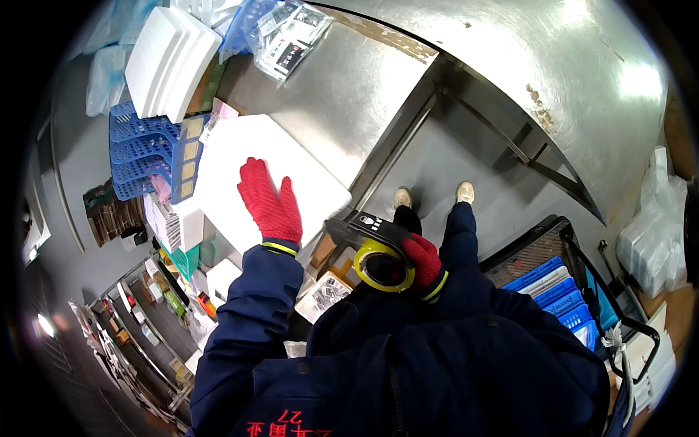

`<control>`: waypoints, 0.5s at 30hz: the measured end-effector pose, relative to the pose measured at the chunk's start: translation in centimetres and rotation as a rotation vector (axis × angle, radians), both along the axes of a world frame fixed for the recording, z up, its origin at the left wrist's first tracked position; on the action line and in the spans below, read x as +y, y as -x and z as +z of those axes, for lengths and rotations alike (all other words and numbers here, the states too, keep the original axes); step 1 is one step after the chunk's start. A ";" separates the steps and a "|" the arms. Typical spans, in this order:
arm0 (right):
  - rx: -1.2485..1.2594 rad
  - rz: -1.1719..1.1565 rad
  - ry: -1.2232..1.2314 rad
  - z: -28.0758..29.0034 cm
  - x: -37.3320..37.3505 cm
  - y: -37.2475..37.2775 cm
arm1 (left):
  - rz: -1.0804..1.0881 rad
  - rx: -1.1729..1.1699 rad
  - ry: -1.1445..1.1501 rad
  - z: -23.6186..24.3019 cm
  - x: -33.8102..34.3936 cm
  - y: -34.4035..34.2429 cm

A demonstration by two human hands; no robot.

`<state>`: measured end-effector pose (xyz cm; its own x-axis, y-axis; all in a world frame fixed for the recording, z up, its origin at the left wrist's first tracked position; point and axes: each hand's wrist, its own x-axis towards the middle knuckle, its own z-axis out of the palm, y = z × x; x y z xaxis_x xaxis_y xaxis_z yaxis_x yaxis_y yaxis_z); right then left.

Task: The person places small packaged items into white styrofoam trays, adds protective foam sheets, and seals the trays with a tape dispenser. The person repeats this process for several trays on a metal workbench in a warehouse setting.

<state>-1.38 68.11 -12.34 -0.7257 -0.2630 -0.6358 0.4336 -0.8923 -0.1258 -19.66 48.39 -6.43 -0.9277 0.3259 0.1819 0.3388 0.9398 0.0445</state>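
Note:
My left hand [269, 202], in a red knitted glove, lies flat on top of a white box [317, 178] that looks like foam. Its fingers are stretched out and the thumb is apart. The box rests on a steel table [364, 80]. In front of my body, my right hand [424, 266], also gloved in red, grips a black tape dispenser [375, 227] with a yellow-rimmed roll. The dispenser's front end is close to the box's near right corner; I cannot tell whether they touch. Most of the right hand's fingers are hidden behind the dispenser.
White foam lids [164, 62] and blue perforated baskets [145, 149] are stacked at the left. A clear bag of packets [287, 44] sits on the far table. At the right, a black trolley [531, 251] carries blue and white packs [557, 291]. Another steel table [502, 51] stands far right.

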 end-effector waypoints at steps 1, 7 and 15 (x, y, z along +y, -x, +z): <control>-0.001 -0.008 -0.007 -0.1 -0.3 0.0 | -0.114 -0.055 0.002 1.1 0.8 0.3; 0.103 -0.136 -0.003 -1.0 -2.1 -1.5 | -0.660 -0.146 0.222 2.2 -1.4 6.1; 0.128 -0.294 0.130 -2.9 -6.1 -4.4 | 0.020 -0.286 -0.157 -1.7 -13.9 19.1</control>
